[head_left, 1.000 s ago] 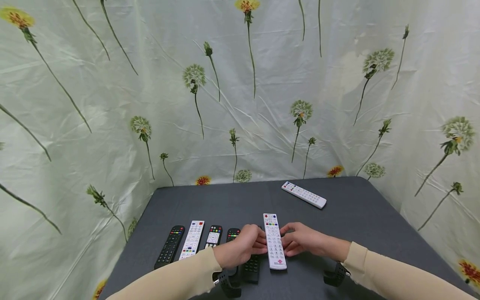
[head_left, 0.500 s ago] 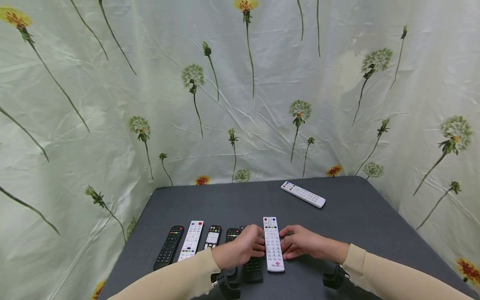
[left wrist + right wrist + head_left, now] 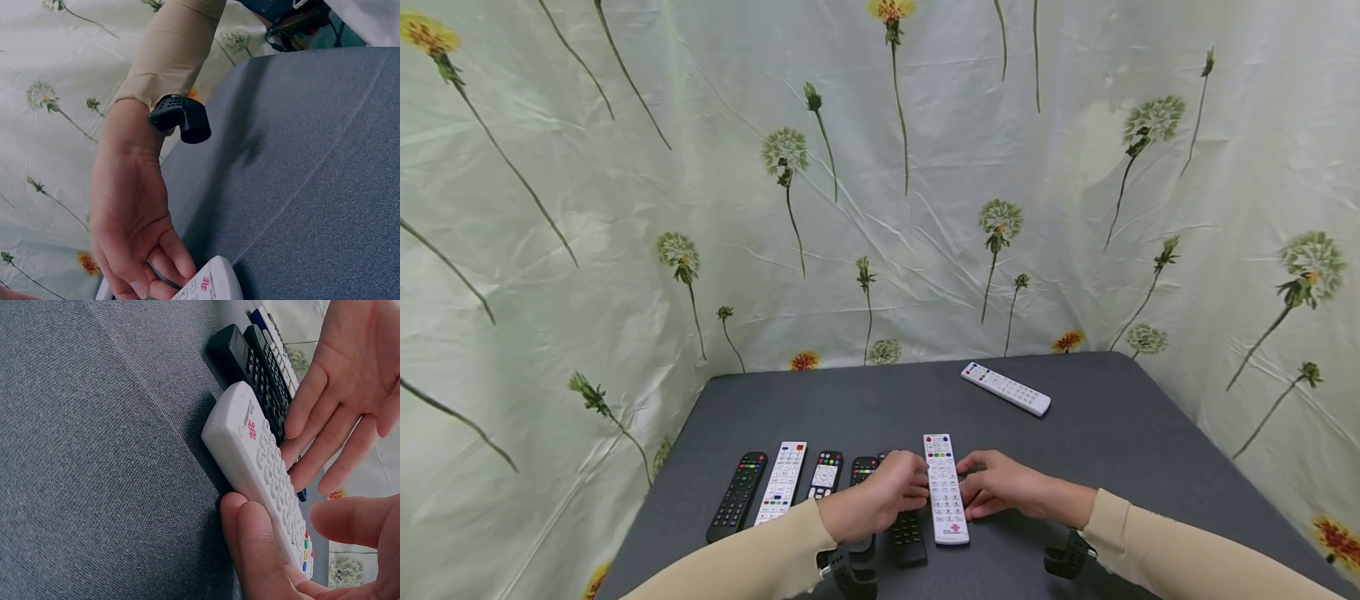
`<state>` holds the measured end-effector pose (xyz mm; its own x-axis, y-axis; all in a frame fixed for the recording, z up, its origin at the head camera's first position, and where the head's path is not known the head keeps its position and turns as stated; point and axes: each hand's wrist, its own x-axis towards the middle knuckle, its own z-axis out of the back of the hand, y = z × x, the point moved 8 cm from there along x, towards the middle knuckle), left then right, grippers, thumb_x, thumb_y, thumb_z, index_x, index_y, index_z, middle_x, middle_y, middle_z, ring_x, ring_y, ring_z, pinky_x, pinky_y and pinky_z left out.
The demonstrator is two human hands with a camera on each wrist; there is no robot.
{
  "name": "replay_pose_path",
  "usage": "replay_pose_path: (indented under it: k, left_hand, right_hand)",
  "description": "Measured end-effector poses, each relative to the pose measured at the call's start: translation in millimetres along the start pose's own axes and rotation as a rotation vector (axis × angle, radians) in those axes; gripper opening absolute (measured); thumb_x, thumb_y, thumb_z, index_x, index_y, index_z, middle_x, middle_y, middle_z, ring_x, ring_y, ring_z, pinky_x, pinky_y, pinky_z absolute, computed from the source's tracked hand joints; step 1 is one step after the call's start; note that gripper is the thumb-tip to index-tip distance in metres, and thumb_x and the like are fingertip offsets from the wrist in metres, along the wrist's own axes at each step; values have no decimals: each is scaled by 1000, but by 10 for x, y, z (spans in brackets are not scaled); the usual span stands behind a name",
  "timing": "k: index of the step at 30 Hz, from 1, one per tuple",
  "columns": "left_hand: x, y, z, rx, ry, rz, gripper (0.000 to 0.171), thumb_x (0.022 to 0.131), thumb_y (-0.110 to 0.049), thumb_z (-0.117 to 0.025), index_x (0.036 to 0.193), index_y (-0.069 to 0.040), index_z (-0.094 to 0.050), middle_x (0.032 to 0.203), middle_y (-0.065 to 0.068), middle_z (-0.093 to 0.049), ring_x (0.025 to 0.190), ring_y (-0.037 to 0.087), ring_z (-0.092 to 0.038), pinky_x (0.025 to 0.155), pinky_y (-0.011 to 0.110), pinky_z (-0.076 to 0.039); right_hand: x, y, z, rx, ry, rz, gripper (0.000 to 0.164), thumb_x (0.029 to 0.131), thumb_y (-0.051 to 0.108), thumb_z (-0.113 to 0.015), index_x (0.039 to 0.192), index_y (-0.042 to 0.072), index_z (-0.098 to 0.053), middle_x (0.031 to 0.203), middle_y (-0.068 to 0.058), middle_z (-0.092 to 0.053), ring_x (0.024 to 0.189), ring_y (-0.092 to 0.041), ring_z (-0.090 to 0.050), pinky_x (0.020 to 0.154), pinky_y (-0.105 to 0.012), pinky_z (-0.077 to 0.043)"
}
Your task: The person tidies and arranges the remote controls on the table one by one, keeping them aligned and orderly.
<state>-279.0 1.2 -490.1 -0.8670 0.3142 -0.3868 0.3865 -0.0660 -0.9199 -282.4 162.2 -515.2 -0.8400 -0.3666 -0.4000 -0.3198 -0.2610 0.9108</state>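
Note:
A white remote control [image 3: 946, 492] with white buttons, a row of coloured keys and a pink logo lies lengthwise on the grey table between both hands. My left hand [image 3: 880, 496] is at its left long side, fingers extended with their tips near its edge. Along the right side my right hand [image 3: 1011, 483] touches it with the fingertips, as the right wrist view shows; the thumb [image 3: 344, 519] is held above the button face. Under the left hand lies a black remote control [image 3: 907, 542], partly hidden, parallel to the white one.
Left of the hands stand a black remote [image 3: 737, 497], a white remote [image 3: 782, 481], a black remote with a pale pad [image 3: 824, 475] and another black one [image 3: 864, 469] in a row. Another white remote [image 3: 1006, 389] lies slanted near the back. A flowered curtain [image 3: 865, 183] hangs behind.
The white remote between the hands has shifted slightly nearer the person and left. The near end of the black remote beside it has swung a little right. Both hands stay around the white one.

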Motion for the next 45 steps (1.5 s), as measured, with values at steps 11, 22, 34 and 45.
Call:
replay_pose_path:
  k: [11, 22, 34, 45]
  left_hand:
    - [-3, 4, -66, -5, 20, 9, 48, 96, -10, -49, 134, 20, -42, 124, 34, -54, 106, 39, -56, 98, 51, -49]
    - [13, -173, -68, 24, -13, -44, 48, 94, -9, -52, 135, 16, -47, 126, 31, -55, 110, 41, -58, 101, 51, -46]
    - [274, -663, -178, -132, -42, -174, 48, 96, -8, -53, 142, 6, -47, 135, 27, -51, 113, 40, -57, 101, 52, -48]
    - [790, -978, -426, -352, -126, -197, 42, 95, -10, -62, 137, -4, -56, 125, 18, -58, 115, 36, -58, 95, 48, -51]
  right_hand:
    - [-45, -6, 5, 17, 0, 6, 50, 89, 4, -61, 133, -10, -42, 94, -22, -67, 70, -21, -69, 67, -34, -61]
    - [-96, 213, 184, -69, -23, 37, 50, 95, 10, -60, 138, -9, -43, 97, -22, -69, 77, -27, -70, 68, -38, -61]
    - [-43, 888, 688, -200, -152, 173, 40, 98, 14, -58, 134, -3, -55, 110, -17, -68, 104, -36, -66, 90, -51, -55]
    - [30, 1300, 1245, -173, -230, 184, 47, 104, 20, -52, 145, -2, -46, 135, -27, -54, 124, -42, -54, 106, -57, -42]
